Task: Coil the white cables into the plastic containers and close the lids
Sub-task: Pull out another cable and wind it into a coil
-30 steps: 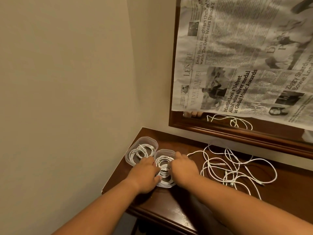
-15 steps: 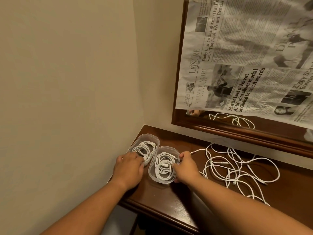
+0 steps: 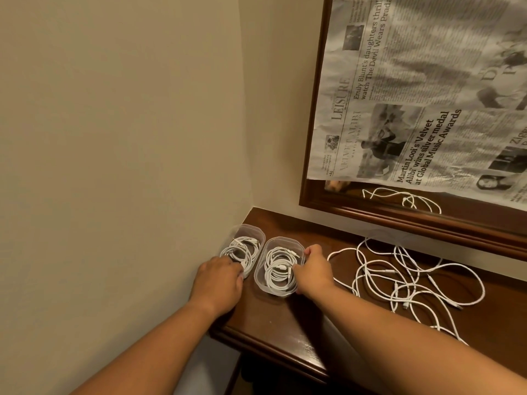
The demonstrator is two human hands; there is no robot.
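On the dark worktop (image 3: 273, 317) a left container (image 3: 248, 230) and a right container (image 3: 278, 293) are set side by side at far left; loose white cables (image 3: 395, 271) are spread at right.

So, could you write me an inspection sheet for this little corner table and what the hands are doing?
Surface: dark wooden table, glossy, in a wall corner.
Job's things: left container and right container, clear plastic, each holding coiled cables; lids: nothing seen.
Clutter: nothing seen.
Hands: left hand at left container's near end, grip hidden; right hand grips right container's side.
Cables: loose white cables tangled right of the containers.
Surroundings: beige walls; wood-framed mirror covered by newspaper.
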